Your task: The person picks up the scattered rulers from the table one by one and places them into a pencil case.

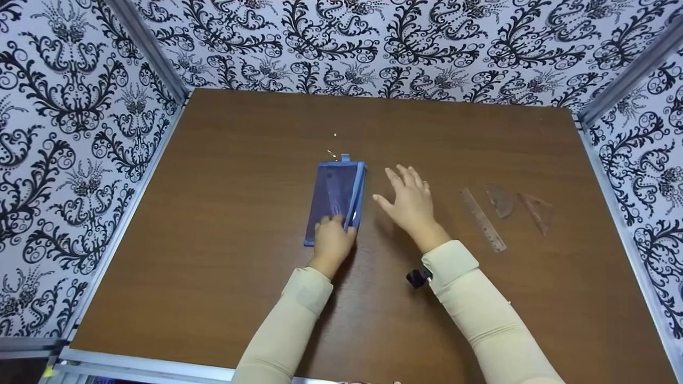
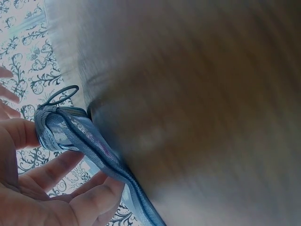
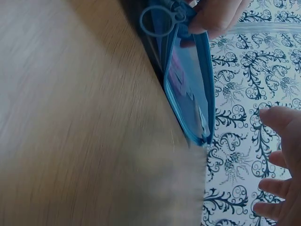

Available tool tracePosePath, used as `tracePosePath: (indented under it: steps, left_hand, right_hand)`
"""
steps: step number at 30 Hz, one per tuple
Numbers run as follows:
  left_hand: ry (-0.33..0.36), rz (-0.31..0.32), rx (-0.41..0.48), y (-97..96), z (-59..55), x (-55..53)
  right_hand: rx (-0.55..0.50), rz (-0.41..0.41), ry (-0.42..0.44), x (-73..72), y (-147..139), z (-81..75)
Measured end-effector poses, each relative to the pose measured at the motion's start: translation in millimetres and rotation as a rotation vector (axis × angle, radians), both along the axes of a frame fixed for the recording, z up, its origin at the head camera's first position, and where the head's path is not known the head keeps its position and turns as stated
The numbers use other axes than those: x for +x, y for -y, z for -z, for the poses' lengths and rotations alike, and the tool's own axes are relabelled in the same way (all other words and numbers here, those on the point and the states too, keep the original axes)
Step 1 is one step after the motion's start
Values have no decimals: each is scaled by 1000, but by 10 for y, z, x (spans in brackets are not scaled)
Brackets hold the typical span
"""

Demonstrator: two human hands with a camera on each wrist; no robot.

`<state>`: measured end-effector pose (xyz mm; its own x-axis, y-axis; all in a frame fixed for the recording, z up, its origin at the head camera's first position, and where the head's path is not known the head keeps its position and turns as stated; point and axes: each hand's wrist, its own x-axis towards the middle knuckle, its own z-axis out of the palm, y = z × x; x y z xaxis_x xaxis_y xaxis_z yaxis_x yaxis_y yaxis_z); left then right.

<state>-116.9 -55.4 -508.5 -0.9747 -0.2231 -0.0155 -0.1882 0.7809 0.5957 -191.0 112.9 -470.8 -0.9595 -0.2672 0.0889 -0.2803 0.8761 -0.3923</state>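
A blue see-through zip pouch [image 1: 332, 186] lies on the table in the middle of the head view. My left hand [image 1: 334, 240] grips its near end, thumb on one side and fingers on the other. The right wrist view shows the pouch [image 3: 210, 89] with its zip side gaping and something pinkish inside. A ring pull [image 3: 157, 34] hangs from the zip by the left fingers [image 3: 218, 18]. Just right of the pouch, my right hand [image 1: 412, 205] hovers with fingers spread and holds nothing.
To the right of my right hand lie a clear ruler [image 1: 483, 221], a protractor [image 1: 499, 201] and a set square [image 1: 537, 212]. Tiny pale bits [image 1: 332, 154] lie beyond the pouch. Patterned walls [image 1: 341, 48] border the brown table [image 1: 240, 298].
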Motion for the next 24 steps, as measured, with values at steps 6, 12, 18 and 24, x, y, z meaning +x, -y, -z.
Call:
tracePosePath:
  steps: [6,12,18,24]
  left_hand:
    - [-10,3,-3,0,-4,0]
    - [-24,-3,-13,0,-12,15]
    - [-31,-13,-7,0,-34,20]
    - [-2,-10,12,6,-30,16]
  right_hand:
    - [38,11,16,22,-120,-27]
    - [76,10,9,55,-223,-29]
    - [96,21,17,83,-311,-9]
    - [91,35,24,117,-373,10]
